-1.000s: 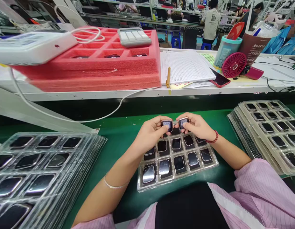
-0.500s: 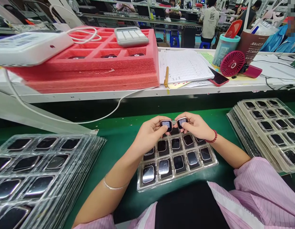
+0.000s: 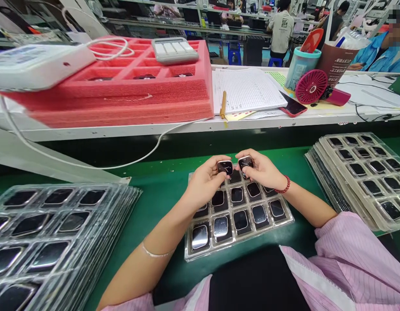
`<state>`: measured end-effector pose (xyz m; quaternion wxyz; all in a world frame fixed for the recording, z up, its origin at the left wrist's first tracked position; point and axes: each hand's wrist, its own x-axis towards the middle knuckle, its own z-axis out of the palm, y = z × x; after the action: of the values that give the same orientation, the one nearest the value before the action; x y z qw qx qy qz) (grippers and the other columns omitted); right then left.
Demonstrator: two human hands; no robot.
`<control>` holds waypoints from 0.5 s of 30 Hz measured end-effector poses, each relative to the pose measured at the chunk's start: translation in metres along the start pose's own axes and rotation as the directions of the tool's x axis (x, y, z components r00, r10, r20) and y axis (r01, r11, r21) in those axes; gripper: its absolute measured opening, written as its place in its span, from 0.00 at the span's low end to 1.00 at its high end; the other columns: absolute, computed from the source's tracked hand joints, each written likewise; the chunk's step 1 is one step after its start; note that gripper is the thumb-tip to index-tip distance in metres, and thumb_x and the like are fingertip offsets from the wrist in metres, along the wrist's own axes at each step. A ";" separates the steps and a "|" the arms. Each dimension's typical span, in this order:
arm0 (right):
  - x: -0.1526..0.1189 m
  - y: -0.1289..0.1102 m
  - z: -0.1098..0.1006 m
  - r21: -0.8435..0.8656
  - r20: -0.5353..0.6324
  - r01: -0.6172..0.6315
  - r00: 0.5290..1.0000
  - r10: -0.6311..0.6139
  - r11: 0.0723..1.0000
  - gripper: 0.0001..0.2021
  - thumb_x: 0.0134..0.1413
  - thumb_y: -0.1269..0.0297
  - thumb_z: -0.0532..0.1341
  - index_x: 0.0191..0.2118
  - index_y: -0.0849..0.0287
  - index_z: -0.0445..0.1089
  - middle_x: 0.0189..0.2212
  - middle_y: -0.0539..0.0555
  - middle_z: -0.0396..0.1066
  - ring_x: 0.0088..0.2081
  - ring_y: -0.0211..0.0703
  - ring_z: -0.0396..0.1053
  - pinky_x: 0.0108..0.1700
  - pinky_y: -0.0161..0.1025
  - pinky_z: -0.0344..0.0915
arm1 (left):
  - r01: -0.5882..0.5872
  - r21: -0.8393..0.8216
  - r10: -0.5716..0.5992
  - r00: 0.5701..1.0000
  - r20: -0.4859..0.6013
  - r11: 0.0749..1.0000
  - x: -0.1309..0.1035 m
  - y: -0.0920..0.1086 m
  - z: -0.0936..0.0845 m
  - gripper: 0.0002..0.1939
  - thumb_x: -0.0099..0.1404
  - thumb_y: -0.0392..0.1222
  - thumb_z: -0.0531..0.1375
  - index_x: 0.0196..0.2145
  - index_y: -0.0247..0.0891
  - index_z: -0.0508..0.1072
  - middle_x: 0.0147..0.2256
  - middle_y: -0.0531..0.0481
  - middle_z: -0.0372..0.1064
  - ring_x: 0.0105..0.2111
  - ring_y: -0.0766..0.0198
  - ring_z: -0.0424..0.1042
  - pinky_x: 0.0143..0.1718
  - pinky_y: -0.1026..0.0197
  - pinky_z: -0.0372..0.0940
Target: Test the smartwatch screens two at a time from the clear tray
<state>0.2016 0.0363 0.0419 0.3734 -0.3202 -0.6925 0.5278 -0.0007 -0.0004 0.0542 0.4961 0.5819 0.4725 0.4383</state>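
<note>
The left hand point(image 3: 203, 181), at the centre of the frame, was closed in a pinch around a square watch point(image 3: 224, 166), thumb at the lower edge; the fingers behind it were largely hidden. The right hand point(image 3: 264, 170), just beside it, gripped a second watch point(image 3: 245, 161) likewise, its thumb masking the lower part of the face. White marks showed on both dials, too small to read. Both were held over the far side of a clear tray point(image 3: 237, 237) of dark-screened units point(image 3: 221, 226), whose rear compartments the hands partly covered. The tray lay on a green surface point(image 3: 148, 233). A stack of filled trays point(image 3: 112, 246) at lower left was cut off by the frame; another stack point(image 3: 327, 181) ran out at right. Above, a white shelf point(image 3: 267, 122) bore red foam point(image 3: 148, 97), ruled sheets point(image 3: 248, 88) with illegible print, and, upper left, a cropped white device point(image 3: 34, 65).
</note>
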 end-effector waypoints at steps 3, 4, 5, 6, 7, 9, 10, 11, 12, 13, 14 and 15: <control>0.000 -0.003 -0.001 0.010 0.031 -0.012 0.999 0.012 1.000 0.24 0.51 0.73 0.60 0.56 0.57 0.62 0.42 0.55 0.74 0.29 0.35 0.70 0.28 0.32 0.71 | -0.007 0.008 0.007 1.000 -0.030 1.000 0.000 0.001 0.002 0.22 0.54 0.39 0.65 0.48 0.37 0.69 0.43 0.46 0.74 0.43 0.57 0.75 0.43 0.58 0.69; -0.001 -0.004 -0.001 0.035 0.052 -0.024 0.998 0.022 0.999 0.24 0.51 0.73 0.59 0.56 0.58 0.62 0.42 0.55 0.74 0.31 0.36 0.72 0.30 0.33 0.72 | -0.006 0.019 0.007 0.999 -0.039 1.000 0.001 0.001 0.002 0.21 0.54 0.40 0.65 0.46 0.37 0.70 0.41 0.46 0.74 0.42 0.58 0.75 0.42 0.59 0.69; -0.001 -0.006 -0.002 0.062 0.070 -0.036 0.997 0.032 0.997 0.23 0.52 0.72 0.59 0.56 0.58 0.63 0.43 0.55 0.74 0.33 0.37 0.73 0.31 0.34 0.73 | -0.004 0.026 0.005 0.999 -0.039 1.000 0.001 0.002 0.002 0.19 0.54 0.41 0.66 0.44 0.37 0.70 0.39 0.47 0.74 0.39 0.59 0.75 0.39 0.59 0.68; -0.001 -0.007 -0.003 0.080 0.080 -0.045 0.996 0.039 0.996 0.22 0.53 0.71 0.58 0.55 0.59 0.63 0.43 0.55 0.74 0.33 0.37 0.74 0.32 0.34 0.73 | -0.001 0.025 0.002 0.999 -0.033 1.000 0.001 0.001 0.001 0.17 0.55 0.42 0.65 0.42 0.37 0.70 0.37 0.48 0.74 0.35 0.60 0.74 0.37 0.60 0.68; -0.001 -0.008 -0.003 0.083 0.076 -0.051 0.996 0.045 0.995 0.20 0.55 0.70 0.57 0.54 0.59 0.64 0.42 0.55 0.74 0.33 0.37 0.74 0.31 0.34 0.73 | 0.003 0.020 -0.002 1.000 -0.022 1.000 0.001 0.001 0.001 0.15 0.57 0.43 0.64 0.41 0.36 0.71 0.35 0.48 0.73 0.32 0.62 0.73 0.34 0.61 0.67; -0.001 -0.009 -0.003 0.043 0.035 -0.042 0.999 0.041 0.998 0.16 0.56 0.69 0.57 0.50 0.60 0.66 0.39 0.54 0.75 0.29 0.34 0.72 0.29 0.32 0.71 | 0.017 0.015 -0.017 1.000 0.001 1.000 0.001 0.000 0.000 0.14 0.61 0.42 0.59 0.44 0.36 0.71 0.34 0.48 0.73 0.30 0.64 0.72 0.29 0.63 0.64; -0.001 -0.008 -0.003 0.009 0.010 -0.022 1.000 0.022 1.000 0.14 0.55 0.69 0.58 0.48 0.60 0.67 0.37 0.53 0.75 0.27 0.34 0.70 0.29 0.32 0.69 | 0.023 0.016 -0.023 1.000 0.008 1.000 0.001 -0.001 0.000 0.15 0.61 0.41 0.57 0.47 0.37 0.70 0.35 0.48 0.74 0.30 0.64 0.72 0.27 0.64 0.63; -0.001 -0.007 -0.002 -0.027 -0.012 0.006 1.000 -0.007 1.000 0.12 0.54 0.70 0.59 0.46 0.61 0.68 0.35 0.53 0.75 0.27 0.34 0.70 0.29 0.32 0.69 | 0.024 0.015 -0.024 1.000 0.012 1.000 0.002 -0.002 0.000 0.18 0.60 0.38 0.56 0.49 0.37 0.69 0.37 0.47 0.74 0.32 0.63 0.73 0.27 0.64 0.63; -0.001 -0.007 -0.002 -0.055 -0.023 0.035 0.999 -0.037 0.998 0.12 0.52 0.71 0.60 0.44 0.61 0.68 0.34 0.53 0.75 0.28 0.35 0.70 0.30 0.33 0.69 | 0.022 0.014 -0.022 1.000 0.015 1.000 0.002 -0.003 0.000 0.20 0.58 0.37 0.56 0.50 0.38 0.69 0.39 0.47 0.75 0.33 0.63 0.73 0.28 0.64 0.64; -0.001 -0.006 -0.001 -0.070 -0.020 0.057 0.998 -0.059 0.996 0.12 0.51 0.71 0.61 0.44 0.61 0.68 0.34 0.53 0.75 0.30 0.36 0.71 0.32 0.33 0.69 | 0.015 0.014 -0.015 1.000 0.012 1.000 0.003 -0.003 0.000 0.21 0.56 0.36 0.57 0.50 0.38 0.68 0.41 0.47 0.75 0.36 0.62 0.74 0.30 0.63 0.65; -0.001 -0.006 -0.001 -0.068 -0.002 0.062 0.998 -0.062 0.996 0.13 0.50 0.72 0.62 0.44 0.60 0.68 0.36 0.54 0.76 0.32 0.37 0.72 0.33 0.34 0.70 | 0.006 0.016 -0.006 1.000 0.004 1.000 0.003 -0.004 0.000 0.22 0.55 0.35 0.58 0.49 0.38 0.68 0.42 0.47 0.75 0.38 0.61 0.74 0.34 0.62 0.67; -0.001 -0.006 -0.002 -0.050 0.027 0.046 0.999 -0.045 0.998 0.15 0.50 0.72 0.61 0.46 0.60 0.67 0.38 0.54 0.76 0.34 0.38 0.73 0.33 0.34 0.70 | -0.003 0.023 0.003 1.000 -0.011 1.000 0.003 -0.004 0.000 0.22 0.54 0.35 0.60 0.48 0.38 0.69 0.42 0.47 0.75 0.39 0.60 0.75 0.37 0.61 0.67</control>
<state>0.2032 0.0351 0.0475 0.3682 -0.3069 -0.7173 0.5057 -0.0004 0.0031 0.0504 0.4859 0.5858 0.4794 0.4369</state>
